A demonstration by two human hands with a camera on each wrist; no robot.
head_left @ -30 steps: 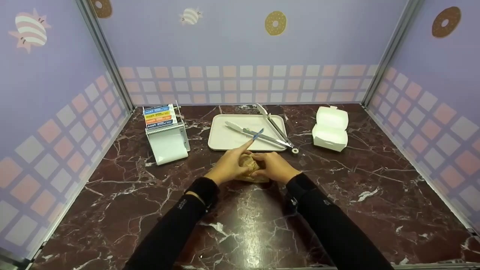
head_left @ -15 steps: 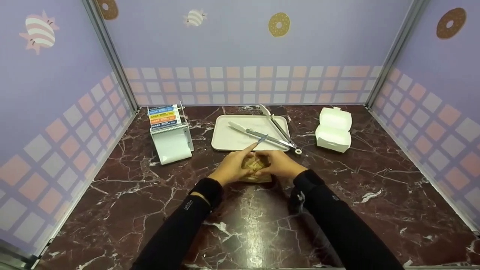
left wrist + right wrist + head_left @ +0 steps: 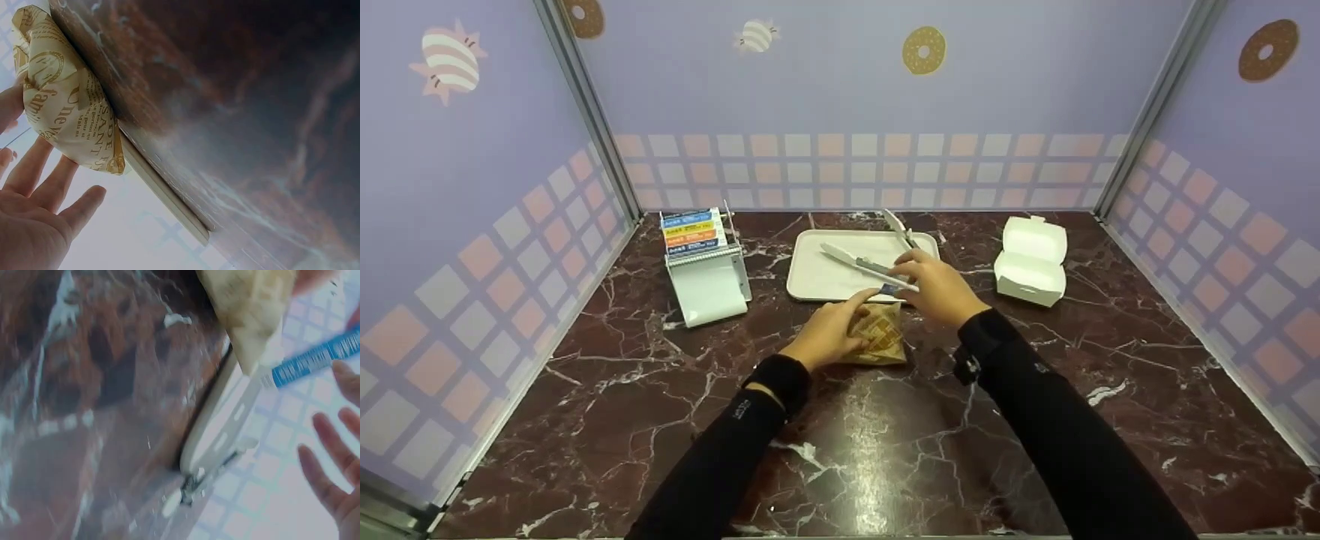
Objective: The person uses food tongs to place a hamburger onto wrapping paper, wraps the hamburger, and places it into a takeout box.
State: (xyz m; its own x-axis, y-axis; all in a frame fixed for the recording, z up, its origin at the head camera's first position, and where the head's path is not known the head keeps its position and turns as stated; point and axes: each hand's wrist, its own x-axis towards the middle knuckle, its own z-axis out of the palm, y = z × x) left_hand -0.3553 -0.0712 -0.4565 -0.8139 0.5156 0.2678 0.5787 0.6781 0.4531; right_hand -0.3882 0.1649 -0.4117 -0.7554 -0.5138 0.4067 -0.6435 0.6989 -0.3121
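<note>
Gripping the tan, squarish printed-paper packet point(image 3: 885, 339) from the left, left hand point(image 3: 823, 335) apparently steadies it; right hand point(image 3: 941, 289), fingers spread, beside thin blue printed strip point(image 3: 312, 361).

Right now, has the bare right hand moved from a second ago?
Yes: the right hand moved forward, away from the tan printed paper parcel, towards the off-white rectangular tray.

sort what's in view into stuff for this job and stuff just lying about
In the job, it seems:
wrapped packet, held by the left hand
blue label, near the right hand
label dispenser, probably the label's source

Lying about for now:
tray
tongs
open white box, perhaps for later
</note>
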